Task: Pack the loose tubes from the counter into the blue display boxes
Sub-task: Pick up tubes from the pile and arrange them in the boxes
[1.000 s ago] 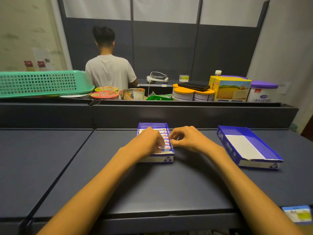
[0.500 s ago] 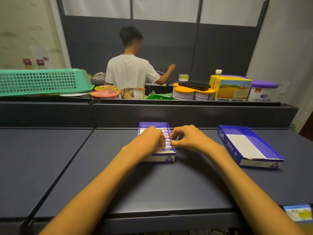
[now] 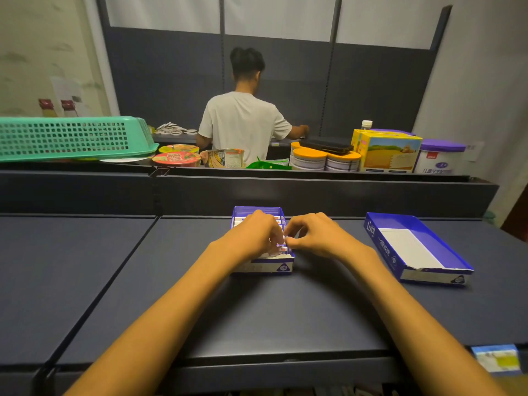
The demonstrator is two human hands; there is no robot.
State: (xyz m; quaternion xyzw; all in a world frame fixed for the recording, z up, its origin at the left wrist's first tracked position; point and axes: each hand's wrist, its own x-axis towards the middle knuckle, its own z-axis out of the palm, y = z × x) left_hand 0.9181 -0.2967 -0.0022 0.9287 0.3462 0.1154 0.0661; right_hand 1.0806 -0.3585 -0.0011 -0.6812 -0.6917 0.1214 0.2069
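Two blue display boxes are seen on the dark bench (image 3: 285, 318). The filled display box (image 3: 265, 265) lies in the middle of the frame and holds a row of small tubes (image 3: 281, 248) with white and red ends, packed side by side. The empty display box (image 3: 415, 247) lies at the right of the frame, well apart from the first one, and its white bottom is shown.

Both hands are held over the filled box. The left hand (image 3: 253, 237) is placed on top of the row, with its fingers curled down onto the tubes near the right wall of the box. The right hand (image 3: 315, 235) is held just beside that wall, and a tube end seems to be pinched between its thumb and forefinger; the small item itself cannot be told clearly. The fingertips of the two hands are almost touching.

In the upper left of the frame a green plastic basket (image 3: 71, 141) is seen on a raised ledge. To the right of it, noodle cups (image 3: 177, 158), orange-lidded cans (image 3: 310, 158), a yellow carton (image 3: 388, 152) and a purple-lidded tin (image 3: 440, 157) are lined up. Behind them a person in a white T-shirt (image 3: 245, 124) is seen from the back.
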